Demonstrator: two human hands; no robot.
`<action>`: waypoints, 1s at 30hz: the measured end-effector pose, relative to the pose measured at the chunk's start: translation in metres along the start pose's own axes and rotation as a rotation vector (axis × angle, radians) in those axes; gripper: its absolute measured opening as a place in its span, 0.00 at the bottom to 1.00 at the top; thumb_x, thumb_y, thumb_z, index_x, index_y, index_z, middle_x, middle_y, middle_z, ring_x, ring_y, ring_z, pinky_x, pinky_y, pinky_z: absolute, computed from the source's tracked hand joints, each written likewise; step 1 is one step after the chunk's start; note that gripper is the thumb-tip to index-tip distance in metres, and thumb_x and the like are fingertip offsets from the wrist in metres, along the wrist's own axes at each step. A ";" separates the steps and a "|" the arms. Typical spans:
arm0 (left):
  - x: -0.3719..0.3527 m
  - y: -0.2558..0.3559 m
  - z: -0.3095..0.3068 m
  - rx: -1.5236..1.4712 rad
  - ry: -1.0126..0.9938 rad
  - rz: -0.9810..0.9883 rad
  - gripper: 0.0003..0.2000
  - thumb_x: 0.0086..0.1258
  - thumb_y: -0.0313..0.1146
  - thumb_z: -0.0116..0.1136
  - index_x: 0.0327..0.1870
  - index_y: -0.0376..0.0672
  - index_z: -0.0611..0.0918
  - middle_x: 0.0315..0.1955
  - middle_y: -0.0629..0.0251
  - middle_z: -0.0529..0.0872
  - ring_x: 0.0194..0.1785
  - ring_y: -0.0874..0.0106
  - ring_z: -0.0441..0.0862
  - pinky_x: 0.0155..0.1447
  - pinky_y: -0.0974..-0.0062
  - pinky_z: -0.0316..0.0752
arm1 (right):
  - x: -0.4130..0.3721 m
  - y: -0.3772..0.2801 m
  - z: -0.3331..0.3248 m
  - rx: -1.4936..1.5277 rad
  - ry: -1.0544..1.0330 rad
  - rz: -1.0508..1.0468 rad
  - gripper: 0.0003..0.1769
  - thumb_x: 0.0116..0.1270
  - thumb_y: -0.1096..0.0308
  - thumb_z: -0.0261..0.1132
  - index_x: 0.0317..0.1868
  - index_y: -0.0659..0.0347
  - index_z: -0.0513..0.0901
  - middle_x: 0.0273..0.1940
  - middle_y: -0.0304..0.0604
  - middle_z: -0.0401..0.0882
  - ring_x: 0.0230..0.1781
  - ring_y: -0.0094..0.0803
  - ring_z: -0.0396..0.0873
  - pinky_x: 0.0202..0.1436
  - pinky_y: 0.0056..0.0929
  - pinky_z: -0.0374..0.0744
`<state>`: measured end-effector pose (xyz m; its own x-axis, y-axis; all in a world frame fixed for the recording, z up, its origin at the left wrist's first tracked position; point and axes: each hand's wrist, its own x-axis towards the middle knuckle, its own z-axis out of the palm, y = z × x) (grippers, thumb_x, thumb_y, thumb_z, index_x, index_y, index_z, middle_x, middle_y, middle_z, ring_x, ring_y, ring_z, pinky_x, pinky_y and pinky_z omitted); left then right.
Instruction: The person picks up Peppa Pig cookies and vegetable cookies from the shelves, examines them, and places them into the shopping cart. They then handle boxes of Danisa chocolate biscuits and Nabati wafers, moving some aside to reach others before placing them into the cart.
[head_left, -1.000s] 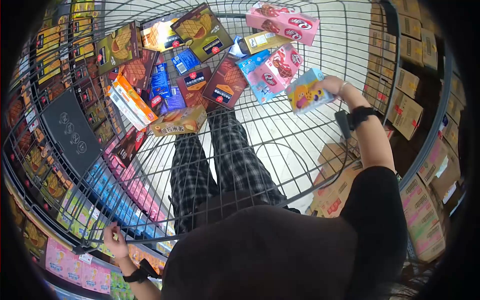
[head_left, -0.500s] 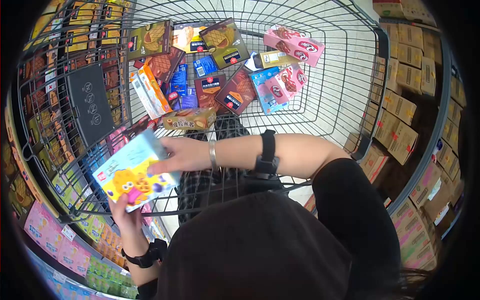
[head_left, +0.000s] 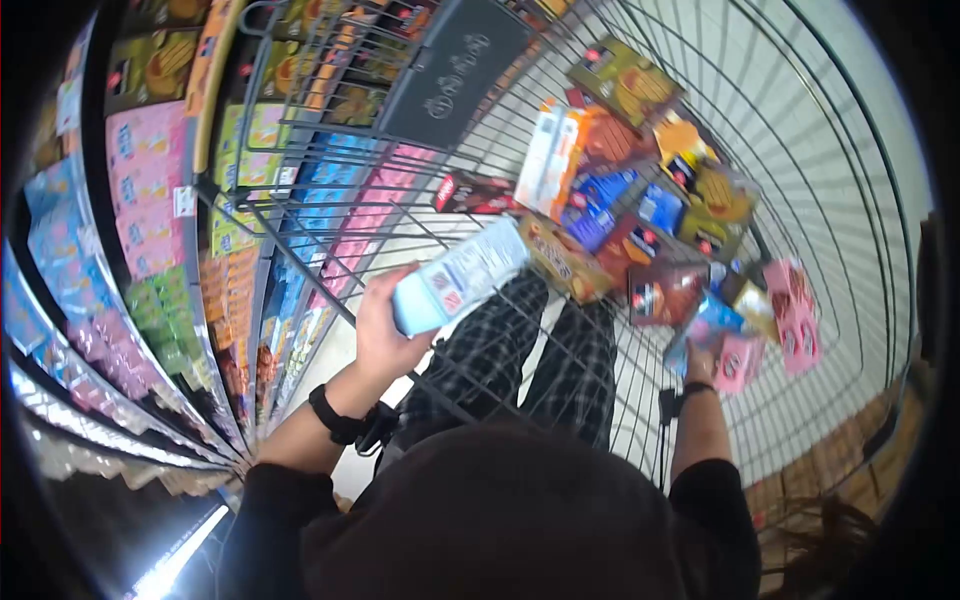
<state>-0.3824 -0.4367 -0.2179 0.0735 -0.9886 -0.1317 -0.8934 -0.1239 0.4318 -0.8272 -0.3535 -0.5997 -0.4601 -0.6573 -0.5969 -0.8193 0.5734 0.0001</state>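
My left arm reaches forward, its hand (head_left: 385,325) clamped around the near end of a pale blue box (head_left: 462,275), which slants away from my fingers. My right arm stretches forward to the shopping cart (head_left: 455,75), the hand (head_left: 700,364) by a blue packet (head_left: 716,316) and a pink box (head_left: 738,364). Those fingers are blurred and partly hidden; I can't tell whether they grip anything.

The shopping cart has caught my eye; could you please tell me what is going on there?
The person's left hand holds a light-blue box over the cart. The right hand is at a blue package lying among other boxes in the cart; whether its fingers grip that package is unclear.
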 end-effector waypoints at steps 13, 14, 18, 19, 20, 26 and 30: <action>0.000 0.001 0.000 0.058 0.071 0.049 0.34 0.36 0.24 0.65 0.51 0.40 0.67 0.41 0.55 0.78 0.42 0.56 0.75 0.45 0.66 0.71 | 0.097 0.020 0.104 0.058 -0.018 0.113 0.70 0.31 0.40 0.72 0.65 0.69 0.40 0.66 0.59 0.42 0.68 0.44 0.41 0.69 0.33 0.44; 0.000 0.001 0.001 0.043 0.065 0.037 0.33 0.36 0.25 0.65 0.51 0.40 0.67 0.40 0.56 0.78 0.42 0.56 0.75 0.45 0.66 0.71 | 0.062 -0.015 0.046 0.155 0.001 0.175 0.71 0.30 0.41 0.73 0.65 0.71 0.39 0.66 0.58 0.42 0.68 0.45 0.41 0.69 0.33 0.44; 0.005 0.007 -0.002 0.070 -0.003 0.058 0.31 0.39 0.27 0.65 0.51 0.39 0.68 0.41 0.58 0.77 0.42 0.59 0.76 0.45 0.68 0.72 | 0.037 -0.027 -0.004 0.026 0.116 0.073 0.70 0.31 0.41 0.73 0.66 0.67 0.38 0.65 0.59 0.45 0.66 0.47 0.49 0.68 0.35 0.52; 0.004 0.006 -0.002 0.067 0.008 0.061 0.30 0.41 0.28 0.64 0.50 0.40 0.68 0.41 0.59 0.77 0.43 0.59 0.76 0.45 0.68 0.72 | 0.036 -0.029 -0.014 0.099 -0.029 0.189 0.70 0.30 0.42 0.74 0.66 0.64 0.39 0.65 0.59 0.47 0.65 0.50 0.50 0.66 0.39 0.54; 0.002 0.007 -0.001 0.063 0.015 0.059 0.30 0.40 0.28 0.64 0.50 0.40 0.69 0.41 0.59 0.77 0.43 0.59 0.76 0.45 0.68 0.72 | 0.039 -0.023 -0.015 0.142 -0.069 0.224 0.70 0.29 0.43 0.75 0.67 0.61 0.40 0.64 0.59 0.48 0.64 0.52 0.52 0.65 0.42 0.55; 0.000 0.008 -0.003 0.067 -0.001 0.005 0.30 0.40 0.29 0.65 0.50 0.40 0.69 0.43 0.58 0.77 0.44 0.60 0.76 0.46 0.69 0.73 | 0.049 -0.021 -0.010 0.196 -0.077 0.212 0.71 0.29 0.45 0.75 0.67 0.59 0.38 0.63 0.59 0.53 0.60 0.57 0.59 0.63 0.44 0.58; 0.002 0.006 -0.006 0.051 0.008 0.037 0.29 0.40 0.29 0.65 0.49 0.40 0.69 0.42 0.58 0.77 0.44 0.60 0.76 0.45 0.68 0.73 | 0.070 -0.014 0.023 0.368 0.016 0.221 0.69 0.33 0.43 0.74 0.67 0.60 0.38 0.62 0.60 0.54 0.62 0.53 0.57 0.63 0.39 0.59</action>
<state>-0.3850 -0.4396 -0.2107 0.0438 -0.9931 -0.1092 -0.9168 -0.0833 0.3905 -0.8400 -0.3962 -0.6597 -0.6186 -0.5053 -0.6017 -0.5254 0.8354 -0.1613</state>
